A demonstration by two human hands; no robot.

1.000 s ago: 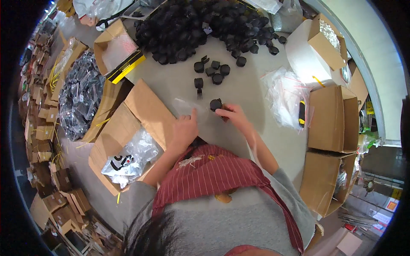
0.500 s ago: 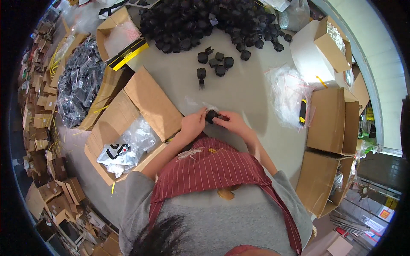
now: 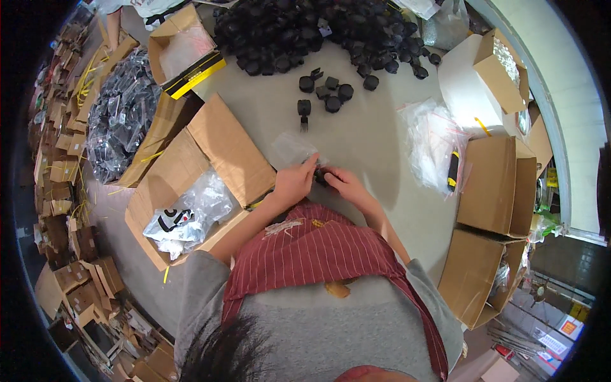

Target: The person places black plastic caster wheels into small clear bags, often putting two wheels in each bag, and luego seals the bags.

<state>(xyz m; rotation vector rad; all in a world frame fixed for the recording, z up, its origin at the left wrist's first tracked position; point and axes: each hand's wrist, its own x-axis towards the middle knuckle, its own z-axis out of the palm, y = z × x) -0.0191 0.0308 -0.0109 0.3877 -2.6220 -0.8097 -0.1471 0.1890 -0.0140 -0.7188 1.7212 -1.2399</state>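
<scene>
My left hand is closed at the edge of a clear plastic bag, its index finger raised along the film. Close beside it, my right hand pinches a small black caster-like part, largely covered by the fingers. Whether the part is inside the bag or against its mouth, I cannot tell. Beyond my hands, a similar black part with a short stem lies on the grey tabletop. Several more loose parts sit a little farther off, in front of a large black heap.
On the left are an open carton with plastic bags, a box with a yellow stripe and a heap of bagged dark parts. Clear bags with a yellow-black cutter lie right, beside stacked cartons. Another person's arm shows far left.
The black part has sunk lower and is more covered by my fingers. My left index finger has lifted along the bag, which spreads farther out. Another person's arm has appeared far left.
</scene>
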